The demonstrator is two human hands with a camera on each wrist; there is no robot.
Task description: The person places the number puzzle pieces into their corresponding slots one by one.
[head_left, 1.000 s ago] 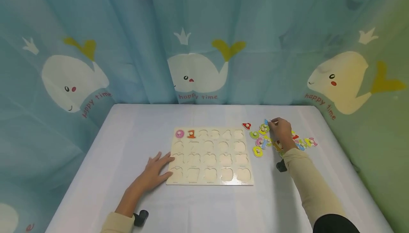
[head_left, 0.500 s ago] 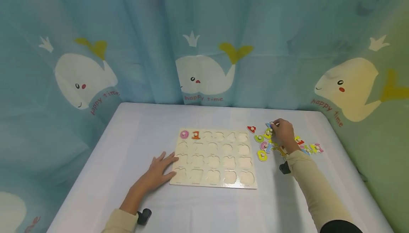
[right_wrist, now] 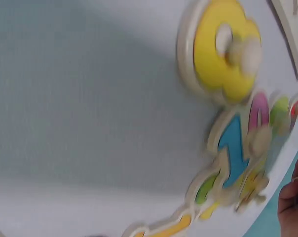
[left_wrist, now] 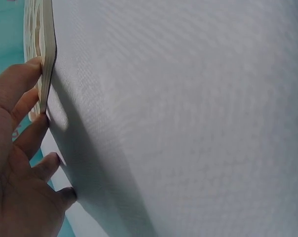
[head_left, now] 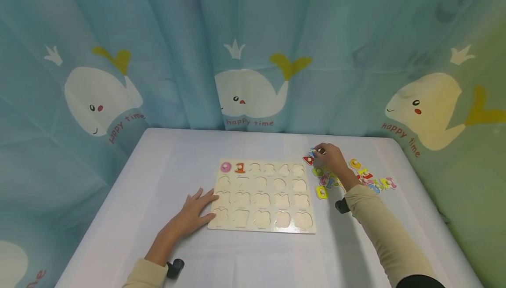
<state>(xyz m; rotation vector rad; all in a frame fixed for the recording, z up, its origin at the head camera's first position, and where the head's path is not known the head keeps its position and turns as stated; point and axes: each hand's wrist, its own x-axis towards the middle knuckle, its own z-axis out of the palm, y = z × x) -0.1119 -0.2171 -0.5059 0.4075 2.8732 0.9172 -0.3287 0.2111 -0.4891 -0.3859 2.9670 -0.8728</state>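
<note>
My right grip [head_left: 334, 160] pinches a blue number piece [head_left: 311, 153] at its fingertips, beside the red number piece [head_left: 308, 160]; my left grip [head_left: 193, 210], fingers spread, touches the puzzle board's [head_left: 251, 190] left edge.

In the head view, a big blue curtain [head_left: 166, 11] hangs at 12 o'clock and goes green near 4 o'clock. It has three white whales [head_left: 253, 92] on it, at 9, 12 and 3 o'clock. Each whale has a yellow tail [head_left: 290, 66], a little white crown [head_left: 235, 50] above and red words [head_left: 250, 122], "happy time", underneath. A white table [head_left: 253, 259] reaches down to 6 o'clock
</note>
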